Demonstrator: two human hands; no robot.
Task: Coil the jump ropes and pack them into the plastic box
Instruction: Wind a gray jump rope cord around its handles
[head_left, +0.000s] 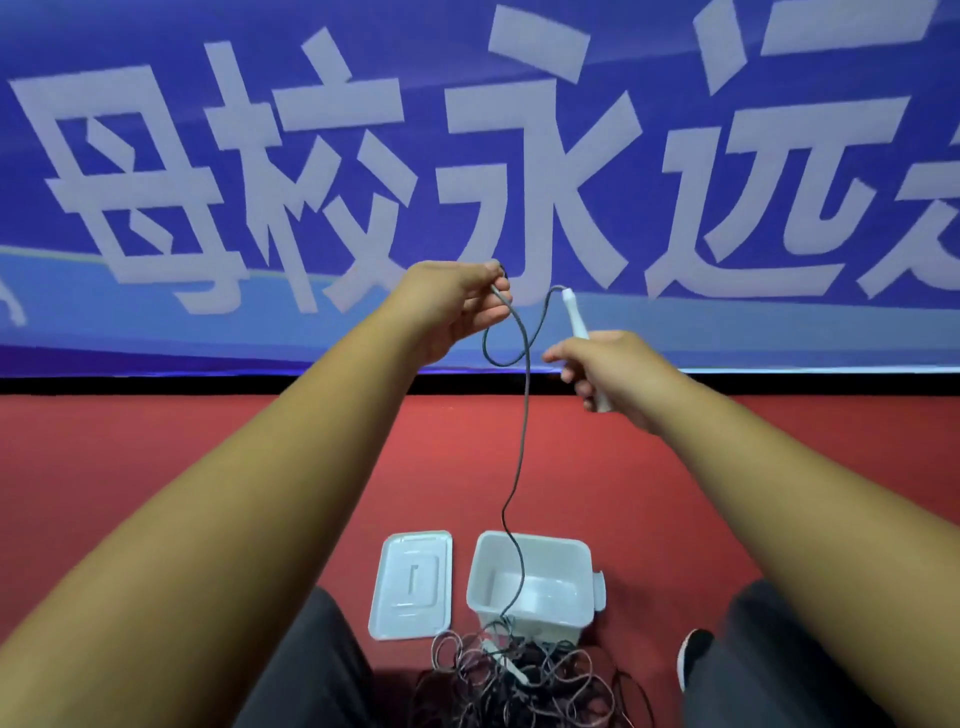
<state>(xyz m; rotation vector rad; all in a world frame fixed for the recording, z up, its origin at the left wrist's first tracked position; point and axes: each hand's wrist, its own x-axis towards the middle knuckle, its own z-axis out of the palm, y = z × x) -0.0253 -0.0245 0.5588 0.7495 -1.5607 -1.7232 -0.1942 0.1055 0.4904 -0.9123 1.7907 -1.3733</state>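
My right hand (613, 374) is gripping the handle (574, 312) nearly upright; my left hand (457, 306) is pinching the rope (524, 415) just beside it; the rest is hanging down toward the box (582, 566).

Glossy white plastic box (584, 558), matching lid (411, 584), matt red carpet (156, 457)

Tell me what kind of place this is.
Probably a school hall or stage: a big blue banner with white characters, a red floor, tangled jump ropes by a plastic box.
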